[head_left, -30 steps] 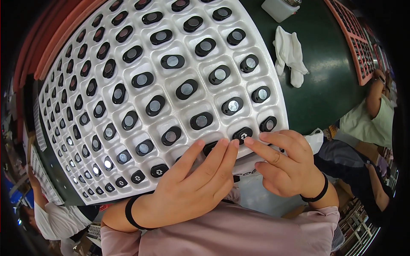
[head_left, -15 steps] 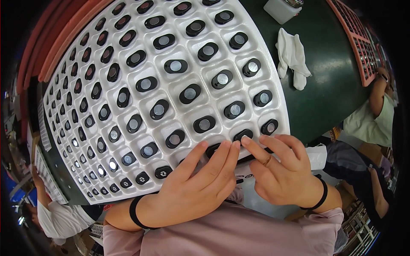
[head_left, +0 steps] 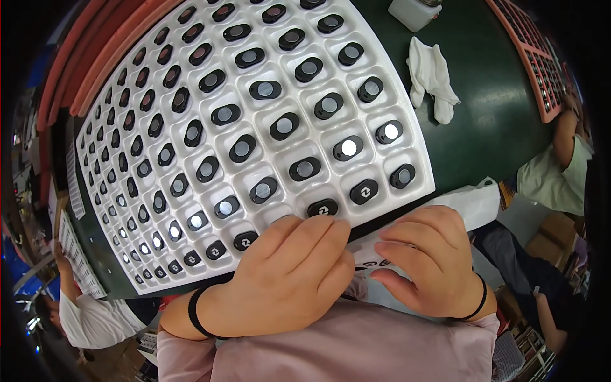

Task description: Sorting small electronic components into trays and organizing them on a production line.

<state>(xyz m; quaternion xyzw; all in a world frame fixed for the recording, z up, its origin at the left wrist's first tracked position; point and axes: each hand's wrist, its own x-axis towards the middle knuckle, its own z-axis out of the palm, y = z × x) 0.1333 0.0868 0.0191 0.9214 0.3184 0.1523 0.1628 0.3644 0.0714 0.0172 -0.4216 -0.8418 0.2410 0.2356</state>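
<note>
A white moulded tray [head_left: 287,208] with rows of shallow compartments lies before me, filled with small black oval pieces. Most show a round silvery disc, such as the black piece [head_left: 305,169]. In the near row, several show a pale mark instead, among them a black piece [head_left: 364,191]. My left hand [head_left: 293,270] is closed over the near edge, beside another marked piece [head_left: 323,208]; its fingertips and anything in them are hidden. Off the tray, to the right, my right hand [head_left: 429,261] is open, fingers curved and thumb apart, with nothing visible in it.
Beyond the tray's right edge, a crumpled white cloth [head_left: 431,79] and a pale container [head_left: 414,13] rest on the dark green table [head_left: 484,95]. A red tray [head_left: 538,70] of parts stands far right. Other people sit at both sides. White plastic [head_left: 474,204] is near my right hand.
Both hands have drawn back toward me from the near row, and my right hand has come off the pieces. Two marked black pieces there are now uncovered. My left fingers have curled.
</note>
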